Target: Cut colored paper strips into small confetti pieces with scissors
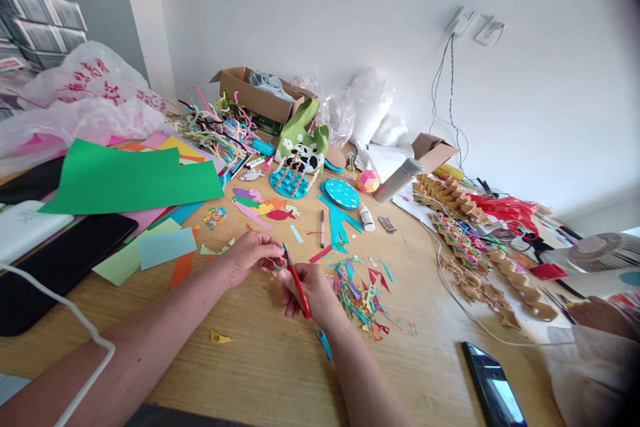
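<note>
Nearest the camera, white cable (111,349) across left forearm (145,340). Head view: left hand (253,255) closed to a fingertip pinch beside the blade tips, any piece within too small to tell; right hand (315,290) curled around red-handled scissors (300,290), blades nearly together, between both hands above wooden table (240,380). Multicoloured paper offcuts (357,297) beside right hand; yellow scrap (220,338) nearer the camera. Step in hand, as judged: fine snipping. Requirement for another cut: reopened blades, clear of left fingertips.
</note>
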### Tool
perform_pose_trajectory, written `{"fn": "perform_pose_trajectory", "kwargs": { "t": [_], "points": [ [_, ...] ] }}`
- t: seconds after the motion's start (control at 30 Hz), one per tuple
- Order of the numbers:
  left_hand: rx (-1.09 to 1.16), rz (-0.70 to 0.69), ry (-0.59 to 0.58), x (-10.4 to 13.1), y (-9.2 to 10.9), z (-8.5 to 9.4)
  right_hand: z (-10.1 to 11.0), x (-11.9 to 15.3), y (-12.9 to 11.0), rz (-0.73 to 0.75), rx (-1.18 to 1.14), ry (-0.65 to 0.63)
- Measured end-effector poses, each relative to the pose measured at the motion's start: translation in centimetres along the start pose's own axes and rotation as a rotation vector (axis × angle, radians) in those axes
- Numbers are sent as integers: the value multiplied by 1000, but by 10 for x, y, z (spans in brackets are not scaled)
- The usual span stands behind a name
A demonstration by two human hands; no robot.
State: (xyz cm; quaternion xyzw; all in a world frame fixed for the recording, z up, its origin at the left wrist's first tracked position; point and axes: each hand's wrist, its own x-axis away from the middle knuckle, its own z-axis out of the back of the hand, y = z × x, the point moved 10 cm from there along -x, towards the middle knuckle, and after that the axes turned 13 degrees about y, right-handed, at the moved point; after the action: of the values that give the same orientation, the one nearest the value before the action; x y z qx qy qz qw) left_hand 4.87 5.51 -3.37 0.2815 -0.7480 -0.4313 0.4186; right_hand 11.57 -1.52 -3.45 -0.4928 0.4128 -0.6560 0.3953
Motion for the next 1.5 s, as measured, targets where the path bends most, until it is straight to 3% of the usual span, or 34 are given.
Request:
{"fn": "perform_pose_trajectory", "kwargs": {
  "t": [0.4,1.5],
  "points": [
    [16,-3,40,-1,1,4,0,-1,1,8,8,-5],
    [28,-3,15,1,3,3,1,1,2,9,36,-10]
  ]
}}
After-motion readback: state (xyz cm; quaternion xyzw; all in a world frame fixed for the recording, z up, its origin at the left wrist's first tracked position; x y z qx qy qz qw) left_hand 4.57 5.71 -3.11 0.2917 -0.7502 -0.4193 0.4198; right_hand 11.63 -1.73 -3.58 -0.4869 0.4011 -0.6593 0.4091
